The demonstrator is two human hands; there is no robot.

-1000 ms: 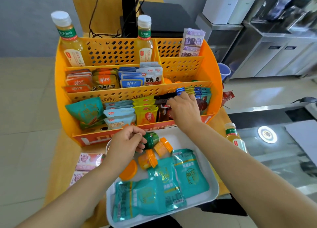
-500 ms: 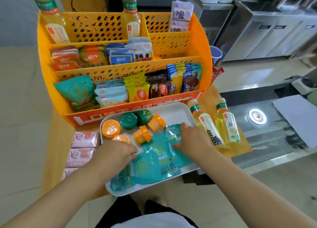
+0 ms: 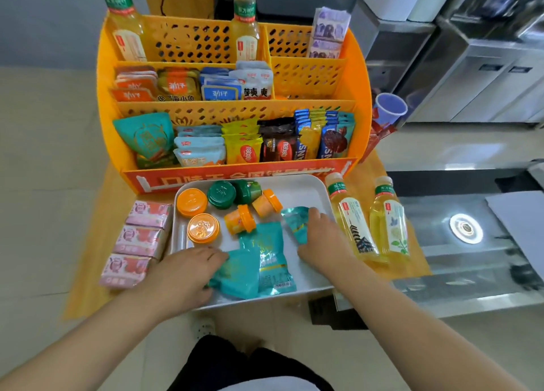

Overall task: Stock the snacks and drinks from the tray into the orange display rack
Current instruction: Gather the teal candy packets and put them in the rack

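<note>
Head view shows both hands low over the white tray (image 3: pixel 312 184), which sits just in front of the orange display rack (image 3: pixel 360 119). Half a second ago the right hand (image 3: pixel 322 237) lay flat on a teal packet (image 3: pixel 295 223); now its fingers pinch that packet, lifting its edge at the tray's right side. The left hand (image 3: pixel 182 273) has slid rightward, fingers curled onto another teal pouch (image 3: pixel 235 273) at the tray's near edge. Small jars (image 3: pixel 203 228) stay at the tray's far left.

Perforated orange plastic rack (image 3: pixel 309 78), smooth white plastic tray (image 3: pixel 297 186), glossy teal foil packets (image 3: pixel 272 258).
</note>
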